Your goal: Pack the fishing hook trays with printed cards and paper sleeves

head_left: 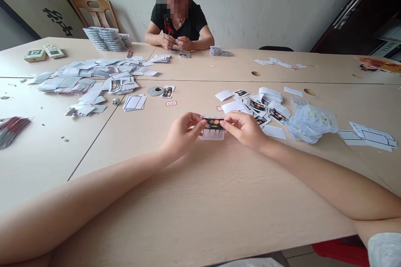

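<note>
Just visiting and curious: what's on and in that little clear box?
A black printed label, between left hand and right hand, lies across the clear box. Small dark pieces show below it; whatever it covers is hidden.

Pale marbled wall tiles (244, 4) rise behind a wooden chair (99, 13) and light wood table (194, 200)

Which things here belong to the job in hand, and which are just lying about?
In the job:
- left hand, right hand
- black label, clear case
- probably printed labels, piled cases

Apparently just lying about:
- two calculators
- grey disc
</note>
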The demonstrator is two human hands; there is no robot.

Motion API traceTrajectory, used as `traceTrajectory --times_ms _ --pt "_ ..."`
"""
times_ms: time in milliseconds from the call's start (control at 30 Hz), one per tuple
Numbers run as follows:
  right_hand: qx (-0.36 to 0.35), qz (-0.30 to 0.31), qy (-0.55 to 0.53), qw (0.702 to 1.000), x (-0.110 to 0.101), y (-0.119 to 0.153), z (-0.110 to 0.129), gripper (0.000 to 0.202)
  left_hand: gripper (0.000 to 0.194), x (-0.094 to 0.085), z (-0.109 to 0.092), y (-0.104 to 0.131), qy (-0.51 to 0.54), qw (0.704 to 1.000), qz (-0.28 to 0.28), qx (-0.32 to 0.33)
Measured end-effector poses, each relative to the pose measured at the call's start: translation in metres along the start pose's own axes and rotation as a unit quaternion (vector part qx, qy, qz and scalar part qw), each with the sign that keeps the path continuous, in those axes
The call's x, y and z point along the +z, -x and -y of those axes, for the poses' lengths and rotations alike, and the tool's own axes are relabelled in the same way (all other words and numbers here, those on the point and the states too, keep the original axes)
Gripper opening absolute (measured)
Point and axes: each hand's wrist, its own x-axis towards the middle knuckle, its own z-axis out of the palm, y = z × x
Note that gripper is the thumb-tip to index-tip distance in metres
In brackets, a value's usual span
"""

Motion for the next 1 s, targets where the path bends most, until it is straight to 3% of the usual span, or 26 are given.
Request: traceTrajectory --times_ms 300,1000 --pt "0.003 -0.013 0.022 1.0 0.0 -0.002 0.003 0.029 0.031 0.001 0.003 -0.003 0.114 0.989 -0.022 -0.088" --pt "0.055 -0.036 0.061 0.996 0.002 -0.001 0.009 0.03 0.025 0.011 0.001 -0.001 0.071 0.994 -0.069 -0.034"
